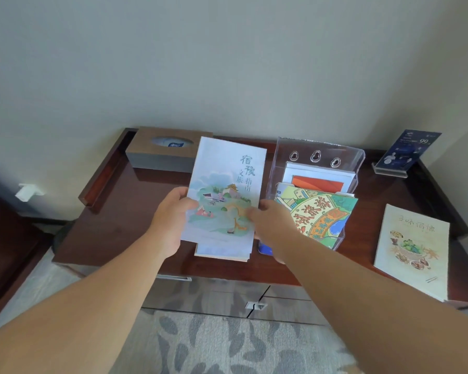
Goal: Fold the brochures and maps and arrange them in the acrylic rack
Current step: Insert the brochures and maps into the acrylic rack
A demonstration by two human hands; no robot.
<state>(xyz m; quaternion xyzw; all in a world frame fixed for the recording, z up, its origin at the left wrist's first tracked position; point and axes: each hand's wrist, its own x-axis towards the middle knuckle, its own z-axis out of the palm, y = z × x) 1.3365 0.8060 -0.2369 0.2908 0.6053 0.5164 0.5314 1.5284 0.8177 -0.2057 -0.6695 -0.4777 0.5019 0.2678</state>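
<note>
A pale blue illustrated brochure (224, 184) is lifted off the dark wooden table (125, 211), tilted up toward me. My left hand (170, 220) grips its lower left edge, thumb on the cover. My right hand (270, 220) holds its lower right edge, and motion blurs the fingers. Beneath it lies a small stack of similar brochures (222, 252). The clear acrylic rack (319, 155) stands just to the right. A green and yellow map (322, 217) sits in its front tier. An orange and white leaflet (319, 179) fills the tier behind.
A brown tissue box (160, 153) stands at the back left. A cream food booklet (414, 249) lies at the right edge. A blue sign in a clear stand (405, 155) is at the back right. A small blue item (265, 248) peeks out under my right wrist.
</note>
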